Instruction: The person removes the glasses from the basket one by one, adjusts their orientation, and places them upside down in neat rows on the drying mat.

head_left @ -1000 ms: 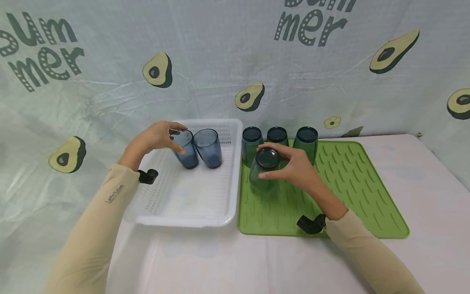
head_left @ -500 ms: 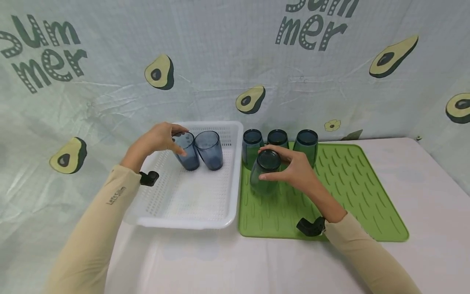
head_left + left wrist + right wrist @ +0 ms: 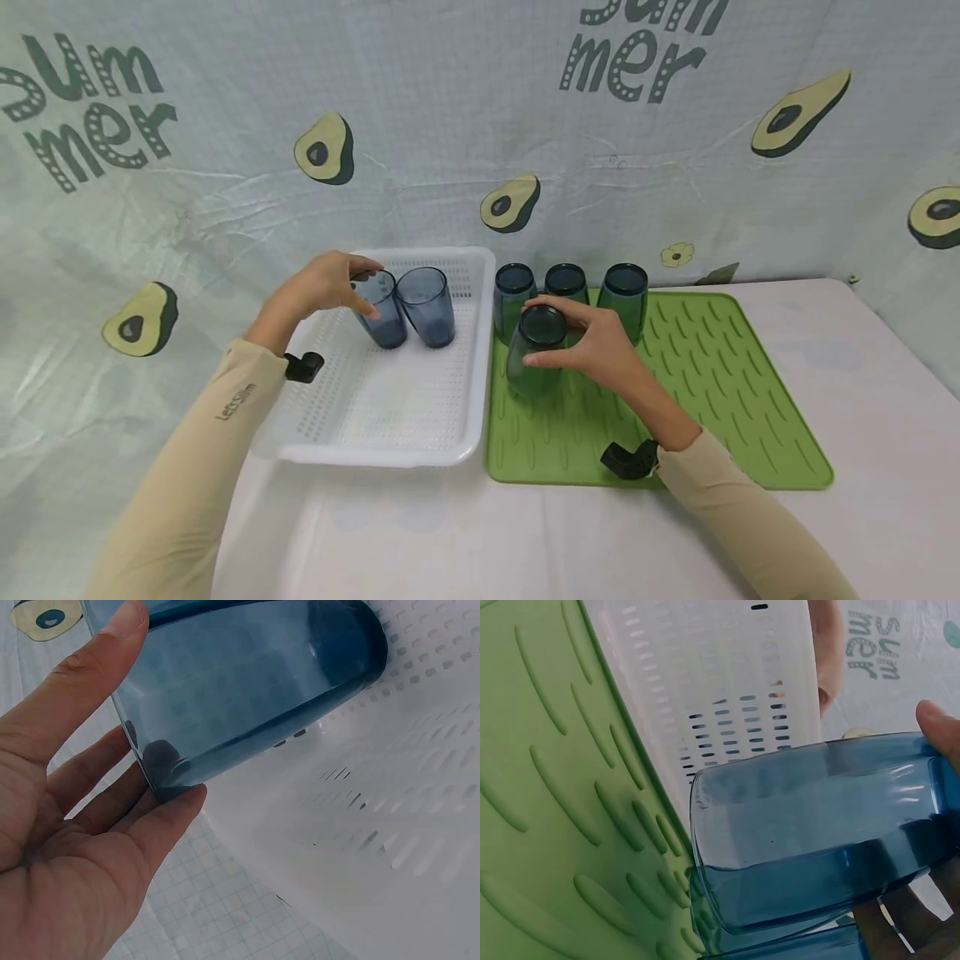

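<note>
My left hand [image 3: 322, 283] grips the rim of a blue glass [image 3: 387, 321] that leans, mouth up, inside the white basket [image 3: 375, 457]. In the left wrist view the thumb and fingers [image 3: 169, 825] lie on either side of that rim. Beside it stands a second blue glass [image 3: 427, 308], mouth up. Over on the green drying mat [image 3: 720, 375], my right hand [image 3: 596, 337] holds an upside-down blue glass [image 3: 538, 362] near its base. Its rim is at the mat; whether it touches, I cannot tell. Behind it several upside-down glasses [image 3: 626, 296] stand in a row.
The basket and the mat stand side by side on a white-covered table [image 3: 480, 533]. A printed sheet [image 3: 420, 117] with avocados hangs right behind them. The basket's right wall [image 3: 480, 358] rises beside the mat's left edge.
Both hands keep their grip on their glasses and stay nearly in place. The whole head view has shifted slightly.
</note>
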A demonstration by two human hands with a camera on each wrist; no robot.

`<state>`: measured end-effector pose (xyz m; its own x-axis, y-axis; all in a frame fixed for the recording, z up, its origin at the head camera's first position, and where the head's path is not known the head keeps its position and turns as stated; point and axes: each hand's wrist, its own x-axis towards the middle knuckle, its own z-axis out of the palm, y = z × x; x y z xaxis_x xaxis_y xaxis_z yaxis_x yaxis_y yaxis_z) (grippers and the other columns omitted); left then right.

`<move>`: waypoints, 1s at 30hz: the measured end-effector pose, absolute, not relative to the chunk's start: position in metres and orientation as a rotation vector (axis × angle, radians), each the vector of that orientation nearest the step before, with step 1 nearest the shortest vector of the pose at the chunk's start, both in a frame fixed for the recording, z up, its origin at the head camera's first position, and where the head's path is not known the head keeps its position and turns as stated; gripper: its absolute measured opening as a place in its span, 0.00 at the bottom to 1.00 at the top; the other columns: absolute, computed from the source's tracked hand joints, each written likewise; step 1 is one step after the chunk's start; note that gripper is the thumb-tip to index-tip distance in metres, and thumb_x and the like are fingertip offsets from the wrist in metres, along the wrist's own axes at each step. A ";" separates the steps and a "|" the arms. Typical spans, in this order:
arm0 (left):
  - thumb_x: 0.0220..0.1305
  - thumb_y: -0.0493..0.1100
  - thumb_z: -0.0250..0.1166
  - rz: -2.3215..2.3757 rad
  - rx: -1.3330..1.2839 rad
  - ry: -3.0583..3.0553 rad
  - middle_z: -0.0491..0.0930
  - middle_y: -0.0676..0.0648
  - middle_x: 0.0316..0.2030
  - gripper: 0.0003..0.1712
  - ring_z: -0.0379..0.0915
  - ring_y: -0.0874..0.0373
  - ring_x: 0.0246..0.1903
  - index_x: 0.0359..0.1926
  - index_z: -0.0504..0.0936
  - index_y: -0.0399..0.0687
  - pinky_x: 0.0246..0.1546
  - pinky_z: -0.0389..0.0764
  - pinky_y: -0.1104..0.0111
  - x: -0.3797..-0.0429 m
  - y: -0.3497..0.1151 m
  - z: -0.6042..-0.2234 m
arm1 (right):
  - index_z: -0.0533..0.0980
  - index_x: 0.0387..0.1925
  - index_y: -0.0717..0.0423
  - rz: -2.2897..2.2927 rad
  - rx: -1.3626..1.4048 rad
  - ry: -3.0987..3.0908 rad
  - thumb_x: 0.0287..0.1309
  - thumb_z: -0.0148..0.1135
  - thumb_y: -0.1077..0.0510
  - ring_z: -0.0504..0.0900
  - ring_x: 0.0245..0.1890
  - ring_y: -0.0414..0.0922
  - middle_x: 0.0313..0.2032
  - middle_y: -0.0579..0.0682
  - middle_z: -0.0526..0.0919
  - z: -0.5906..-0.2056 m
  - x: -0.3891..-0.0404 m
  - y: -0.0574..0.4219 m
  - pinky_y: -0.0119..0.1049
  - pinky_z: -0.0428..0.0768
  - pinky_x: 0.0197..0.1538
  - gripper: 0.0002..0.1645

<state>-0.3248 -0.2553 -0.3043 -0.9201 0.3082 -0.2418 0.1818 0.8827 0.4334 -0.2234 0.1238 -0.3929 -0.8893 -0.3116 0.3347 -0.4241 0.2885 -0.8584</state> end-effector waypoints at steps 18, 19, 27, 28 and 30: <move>0.52 0.44 0.82 0.557 0.381 2.758 0.70 0.35 0.69 0.48 0.65 0.38 0.69 0.72 0.70 0.41 0.66 0.70 0.46 -0.327 -0.255 -0.304 | 0.80 0.62 0.46 1.684 0.754 -2.392 0.46 0.83 0.56 0.85 0.51 0.45 0.57 0.49 0.84 -0.400 -0.230 0.115 0.37 0.83 0.55 0.38; 0.52 0.44 0.82 0.552 0.385 2.760 0.70 0.35 0.69 0.48 0.65 0.39 0.69 0.72 0.70 0.41 0.65 0.70 0.46 -0.327 -0.254 -0.304 | 0.80 0.62 0.46 1.687 0.751 -2.391 0.46 0.83 0.56 0.86 0.51 0.45 0.56 0.49 0.84 -0.400 -0.230 0.114 0.37 0.83 0.55 0.38; 0.52 0.45 0.82 0.518 0.390 2.772 0.73 0.34 0.66 0.48 0.69 0.39 0.65 0.72 0.71 0.41 0.63 0.73 0.47 -0.328 -0.254 -0.303 | 0.80 0.61 0.50 1.647 0.834 -2.381 0.44 0.84 0.57 0.88 0.47 0.44 0.50 0.52 0.87 -0.401 -0.232 0.111 0.36 0.85 0.51 0.39; 0.52 0.46 0.82 0.512 0.390 2.772 0.73 0.34 0.66 0.48 0.69 0.39 0.64 0.72 0.71 0.41 0.62 0.73 0.47 -0.328 -0.254 -0.302 | 0.80 0.61 0.51 1.640 0.851 -2.380 0.43 0.84 0.57 0.88 0.47 0.43 0.49 0.52 0.87 -0.401 -0.233 0.111 0.35 0.85 0.50 0.39; 0.52 0.46 0.82 0.502 0.397 2.776 0.73 0.33 0.65 0.48 0.70 0.38 0.63 0.72 0.71 0.41 0.61 0.73 0.47 -0.329 -0.254 -0.301 | 0.81 0.60 0.51 1.613 0.867 -2.378 0.43 0.85 0.57 0.88 0.45 0.42 0.46 0.51 0.88 -0.400 -0.234 0.110 0.35 0.85 0.49 0.39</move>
<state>-0.3289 -0.2539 -0.3009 -0.9194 0.3165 -0.2336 0.2147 0.9013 0.3762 -0.2335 0.1102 -0.3999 -0.8240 -0.3806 0.4198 -0.5308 0.2590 -0.8070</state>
